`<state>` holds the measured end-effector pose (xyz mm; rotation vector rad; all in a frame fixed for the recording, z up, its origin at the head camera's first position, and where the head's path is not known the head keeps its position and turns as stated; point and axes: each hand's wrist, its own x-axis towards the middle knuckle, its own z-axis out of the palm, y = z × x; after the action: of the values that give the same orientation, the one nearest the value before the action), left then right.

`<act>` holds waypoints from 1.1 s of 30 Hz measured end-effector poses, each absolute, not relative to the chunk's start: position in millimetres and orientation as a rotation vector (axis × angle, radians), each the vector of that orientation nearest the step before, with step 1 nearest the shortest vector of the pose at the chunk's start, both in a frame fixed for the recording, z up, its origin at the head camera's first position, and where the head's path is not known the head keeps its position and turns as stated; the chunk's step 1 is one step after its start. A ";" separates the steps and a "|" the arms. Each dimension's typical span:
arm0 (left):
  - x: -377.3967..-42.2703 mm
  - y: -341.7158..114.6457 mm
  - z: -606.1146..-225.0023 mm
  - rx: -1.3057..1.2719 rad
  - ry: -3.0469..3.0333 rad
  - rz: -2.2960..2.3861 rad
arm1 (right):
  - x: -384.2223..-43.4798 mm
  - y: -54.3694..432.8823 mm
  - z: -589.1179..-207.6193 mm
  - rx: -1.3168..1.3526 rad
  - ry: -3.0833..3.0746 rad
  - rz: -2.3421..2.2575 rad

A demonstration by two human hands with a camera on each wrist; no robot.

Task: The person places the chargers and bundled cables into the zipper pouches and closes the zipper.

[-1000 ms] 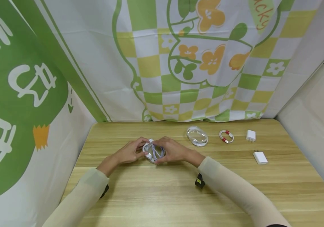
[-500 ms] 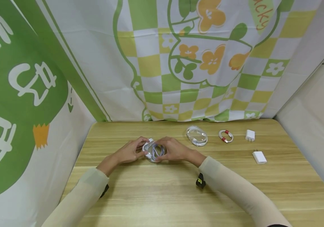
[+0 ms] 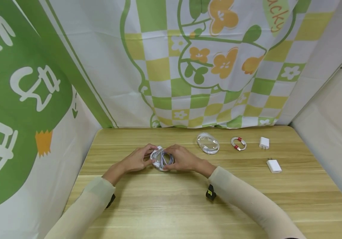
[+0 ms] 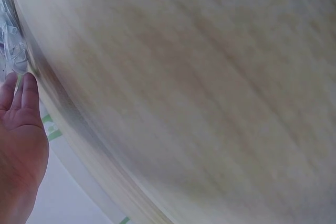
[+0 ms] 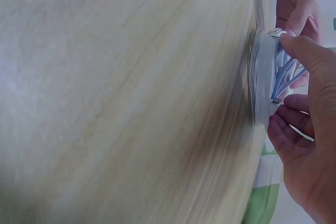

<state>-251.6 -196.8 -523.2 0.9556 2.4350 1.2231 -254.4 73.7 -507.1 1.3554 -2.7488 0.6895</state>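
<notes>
A coiled charging cable, white with a lavender tint, lies in what looks like a round clear case on the wooden table. My left hand holds the coil's left side, thumb at the near edge and fingers at the far edge. From the right, my right hand grips the same coil between thumb and fingers. The right wrist view shows the stacked clear rim and the cable between both hands, with the right thumb on top. Only the left palm and some fingertips touching the clear edge show in the left wrist view.
Right of the hands lies another clear round coil of white cable. Beyond it are a small white cable with red bands and two white charger plugs, one farther back and one nearer. A patterned curtain hangs behind the table.
The right fingers shift very slightly on the coiled cable. Otherwise both hands stay in place, and the other things have not moved.
</notes>
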 end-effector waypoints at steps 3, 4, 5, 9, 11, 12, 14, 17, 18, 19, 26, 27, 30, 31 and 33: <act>-251.6 -196.7 -522.7 0.958 2.426 1.239 | -252.9 72.0 -507.3 1.333 -2.754 0.687; -251.7 -196.7 -522.8 0.961 2.426 1.243 | -252.4 71.2 -507.6 1.326 -2.753 0.686; -251.6 -196.7 -522.6 0.959 2.425 1.249 | -251.9 70.5 -508.0 1.317 -2.754 0.678; -250.8 -197.1 -522.4 0.947 2.424 1.274 | -249.7 68.0 -510.5 1.286 -2.750 0.618; -250.3 -197.3 -522.4 0.933 2.425 1.286 | -248.6 67.1 -511.4 1.279 -2.737 0.598; -250.3 -197.4 -522.6 0.929 2.422 1.293 | -248.2 66.9 -511.8 1.278 -2.728 0.591; -250.5 -197.5 -523.2 0.914 2.417 1.306 | -247.7 66.5 -512.1 1.280 -2.711 0.592; -251.2 -198.1 -524.5 0.905 2.405 1.321 | -247.7 66.7 -513.1 1.283 -2.695 0.596; -251.5 -198.3 -524.9 0.905 2.405 1.322 | -248.0 67.1 -513.4 1.289 -2.696 0.598; -251.6 -198.4 -525.2 0.905 2.404 1.323 | -248.2 67.9 -513.4 1.296 -2.707 0.604; -250.7 -199.3 -524.4 0.895 2.421 1.290 | -252.8 75.6 -509.7 1.275 -2.816 0.907; -250.6 -199.2 -524.2 0.896 2.423 1.285 | -253.6 76.3 -509.2 1.259 -2.820 0.953; -250.6 -198.4 -522.9 0.884 2.422 1.278 | -255.7 76.8 -508.7 1.234 -2.828 1.011; -250.7 -197.9 -522.5 0.882 2.418 1.280 | -256.0 76.7 -508.6 1.229 -2.831 1.014; -251.2 -196.9 -521.8 0.877 2.406 1.289 | -256.0 76.4 -508.3 1.217 -2.837 1.024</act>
<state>-251.2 -196.9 -521.8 0.8774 2.4057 1.2891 -256.0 76.4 -508.3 1.2169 -2.8374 1.0240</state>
